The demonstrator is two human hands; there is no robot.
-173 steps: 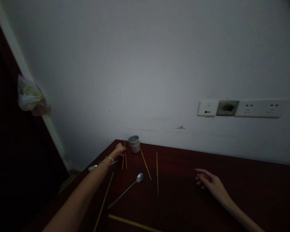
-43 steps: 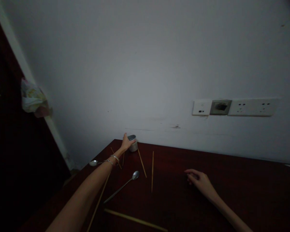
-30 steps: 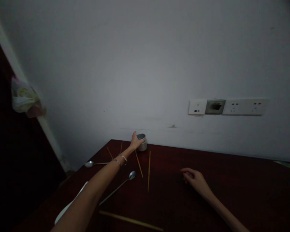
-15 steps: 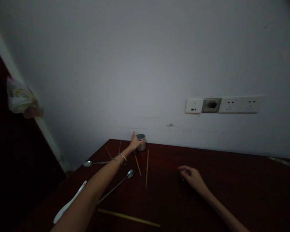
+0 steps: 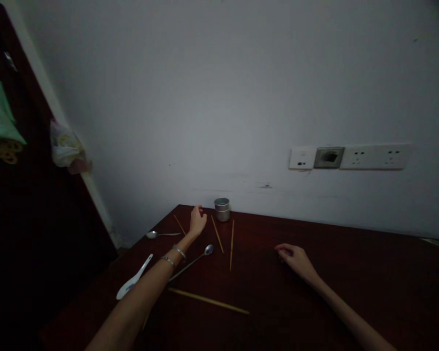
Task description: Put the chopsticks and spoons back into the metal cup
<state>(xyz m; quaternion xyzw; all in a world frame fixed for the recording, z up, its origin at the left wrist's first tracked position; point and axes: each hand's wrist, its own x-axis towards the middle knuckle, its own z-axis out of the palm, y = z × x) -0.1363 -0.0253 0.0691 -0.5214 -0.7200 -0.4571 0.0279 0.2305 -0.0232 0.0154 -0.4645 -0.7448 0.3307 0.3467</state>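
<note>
- Standing upright just to the right of the left hand [image 5: 197, 222] is a grey metal cup [image 5: 222, 210], mouth up, long axis vertical; from where I watch, a small gap parts the two.
- The left hand has loosely bent fingers, with the thumb spread away from them on the cup's side; I see nothing between them.
- By far the nearer to the cup is this left hand. The right hand [image 5: 296, 259] rests well apart, farther right and closer to me, its fingers curled inward; I see nothing in it and cannot tell whether the fingertips meet.
- Right of the left hand, a slanting chopstick [image 5: 217, 234] lies with its far end just beside the cup's foot; a straighter chopstick [image 5: 231, 245] lies beyond it, pointing almost directly away from me.
- Left of the left hand, I find a short metal spoon [image 5: 163, 234] and a partly hidden chopstick [image 5: 180, 224], running behind the wrist.
- Closer to me than the left hand lie a long-handled metal spoon [image 5: 192, 263], a crosswise chopstick [image 5: 208, 301] and, left of the forearm [image 5: 142, 297], a white soup spoon [image 5: 134, 278].
</note>
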